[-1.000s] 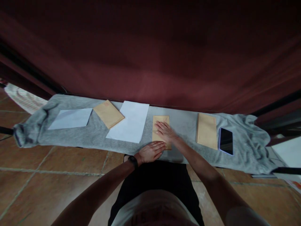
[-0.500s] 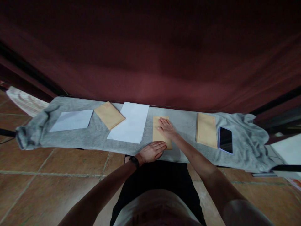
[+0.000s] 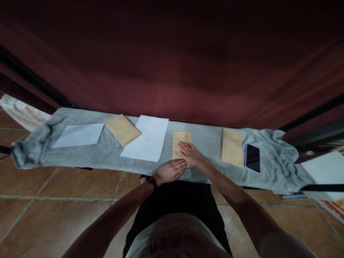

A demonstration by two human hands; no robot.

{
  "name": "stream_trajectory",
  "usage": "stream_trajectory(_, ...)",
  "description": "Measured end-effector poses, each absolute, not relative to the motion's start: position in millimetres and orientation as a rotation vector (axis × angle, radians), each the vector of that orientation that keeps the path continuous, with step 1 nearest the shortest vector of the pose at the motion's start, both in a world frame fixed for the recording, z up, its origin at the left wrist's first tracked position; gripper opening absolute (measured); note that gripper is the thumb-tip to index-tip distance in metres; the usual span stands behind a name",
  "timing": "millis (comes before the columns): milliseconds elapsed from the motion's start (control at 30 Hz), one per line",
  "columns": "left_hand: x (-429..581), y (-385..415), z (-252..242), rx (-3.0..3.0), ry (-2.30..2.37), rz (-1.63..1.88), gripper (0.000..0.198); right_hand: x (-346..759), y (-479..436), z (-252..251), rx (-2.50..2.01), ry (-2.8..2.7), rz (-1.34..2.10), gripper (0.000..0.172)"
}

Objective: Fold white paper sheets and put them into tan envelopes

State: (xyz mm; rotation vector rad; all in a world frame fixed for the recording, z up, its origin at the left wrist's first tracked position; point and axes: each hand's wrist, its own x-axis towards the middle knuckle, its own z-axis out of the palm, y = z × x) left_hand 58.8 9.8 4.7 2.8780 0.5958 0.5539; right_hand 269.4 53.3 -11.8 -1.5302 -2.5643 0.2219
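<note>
A tan paper envelope [image 3: 182, 136] lies flat on the grey cloth in front of me. My right hand [image 3: 189, 153] rests on its middle, palm down, fingers stretched out toward the upper left. At the envelope's lower left edge my left hand [image 3: 171, 170] lies flat, its fingertips reaching onto the paper and close to the right hand. A dark watch [image 3: 152, 182] is on the left wrist. The lower part of the envelope is mostly covered by both hands.
Left of the hands are white sheets [image 3: 150, 138], a stack of tan envelopes [image 3: 123, 129] overlapping them, and more white paper [image 3: 79, 135]. To the right lie another envelope stack [image 3: 232, 147] and a phone [image 3: 253, 158]. A dark red curtain [image 3: 172, 89] hangs behind the cloth-covered surface [image 3: 204, 138].
My right hand has slid down the envelope toward me, closer to the left hand. The left hand stays at the lower edge. The whole view has shifted slightly.
</note>
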Motion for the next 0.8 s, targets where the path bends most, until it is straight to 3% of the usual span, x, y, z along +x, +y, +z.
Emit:
stream_trajectory(367,58.7,10.3,3.0,2.893,0.585,0.532,0.039,274.7,30.3,-9.0,-1.436,-2.614,0.236,0.053)
stream_trajectory(800,59.7,8.4,2.6,2.874,0.600,0.523,0.039,278.1,67.4,-5.5,-1.929,-2.361,0.204,0.062)
